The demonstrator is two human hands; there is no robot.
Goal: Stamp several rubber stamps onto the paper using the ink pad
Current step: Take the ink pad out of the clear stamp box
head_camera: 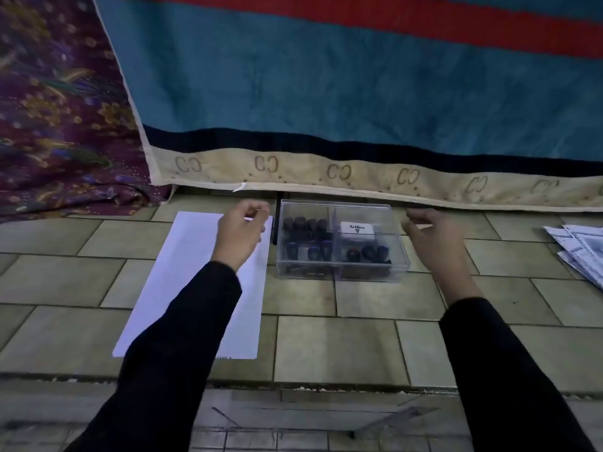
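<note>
On a tiled worktop (326, 347) under striped blue cloth (326, 86), left hand (243, 230) and right hand (430, 238) flank a clear stamp box (341, 252), grips loose, empty

A white sheet of paper (195, 256) lies flat at centre left of the frame. Just right of it stands a clear plastic box (342, 272). It holds dark round rubber stamps (300, 225) and a white Artline ink pad (357, 230).

We see a dim, bluish scene in soft, even light with only faint shadows. The paper (169, 272) glows brightest, nearly washed out, and a pale sheen lies on the box (368, 272) lid. The left grip (239, 234) and right grip (430, 243) look slightly smeared. Straight lines bow at the edges, and the bottom is dark and blurred.
</note>
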